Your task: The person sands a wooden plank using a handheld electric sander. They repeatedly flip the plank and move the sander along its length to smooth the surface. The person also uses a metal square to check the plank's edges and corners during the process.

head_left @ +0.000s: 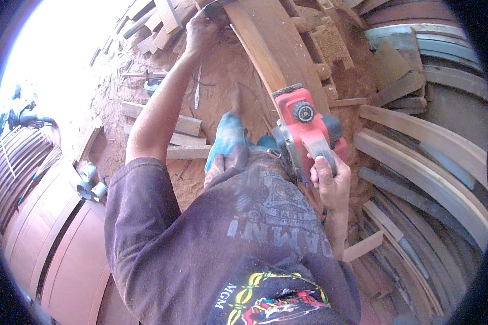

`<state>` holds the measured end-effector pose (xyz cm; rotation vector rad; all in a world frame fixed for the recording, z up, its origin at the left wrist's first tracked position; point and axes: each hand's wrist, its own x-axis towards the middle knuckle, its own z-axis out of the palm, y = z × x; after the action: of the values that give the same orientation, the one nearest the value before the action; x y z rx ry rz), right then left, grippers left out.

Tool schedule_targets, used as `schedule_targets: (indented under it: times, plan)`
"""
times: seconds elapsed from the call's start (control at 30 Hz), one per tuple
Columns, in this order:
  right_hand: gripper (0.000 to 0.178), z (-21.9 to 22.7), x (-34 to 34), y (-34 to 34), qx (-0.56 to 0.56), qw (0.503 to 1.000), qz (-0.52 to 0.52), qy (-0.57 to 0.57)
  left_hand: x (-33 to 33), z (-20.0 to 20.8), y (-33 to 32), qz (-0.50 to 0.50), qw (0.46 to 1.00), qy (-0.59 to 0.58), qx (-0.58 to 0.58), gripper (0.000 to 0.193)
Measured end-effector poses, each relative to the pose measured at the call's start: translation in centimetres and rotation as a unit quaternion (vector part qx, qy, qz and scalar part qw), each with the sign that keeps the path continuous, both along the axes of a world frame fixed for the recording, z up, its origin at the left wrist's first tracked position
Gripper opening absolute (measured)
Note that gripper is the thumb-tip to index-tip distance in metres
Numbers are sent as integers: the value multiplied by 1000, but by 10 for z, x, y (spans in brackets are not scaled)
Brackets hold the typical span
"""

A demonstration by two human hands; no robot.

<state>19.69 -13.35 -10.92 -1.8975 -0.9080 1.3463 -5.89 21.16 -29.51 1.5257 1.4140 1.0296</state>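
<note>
My right hand (331, 181) grips the grey handle of a red electric planer (303, 122), which rests on a long reddish wooden plank (265, 49) running up and away from me. My left arm stretches far forward, and my left hand (203, 27) holds the far end of that plank near its upper edge. My blue-trousered leg (228, 141) and dark purple shirt fill the lower middle of the view.
Red sawdust covers the ground (222, 76). Offcuts lie at the top left (157, 24) and beside my leg (187, 124). Long boards are stacked on the right (434, 141). Wooden door panels (54, 233) and short grey pipe pieces (89, 181) lie at the left.
</note>
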Motion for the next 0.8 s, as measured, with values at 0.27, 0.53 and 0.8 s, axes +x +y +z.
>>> schedule_targets:
  times: [0.27, 0.53, 0.8]
  plan:
    - [46, 1, -7, 30, -18, 1000, 10, -2, -10, -20, 9, -7, 998, 55, 28, 32]
    - [45, 2, -10, 42, -27, 1000, 0, 12, -4, -6, 3, -14, 998, 55, 35, 31]
    - [38, -2, -6, 44, -39, 999, 16, -17, -17, -15, 55, -14, 997, 23, 68, 30]
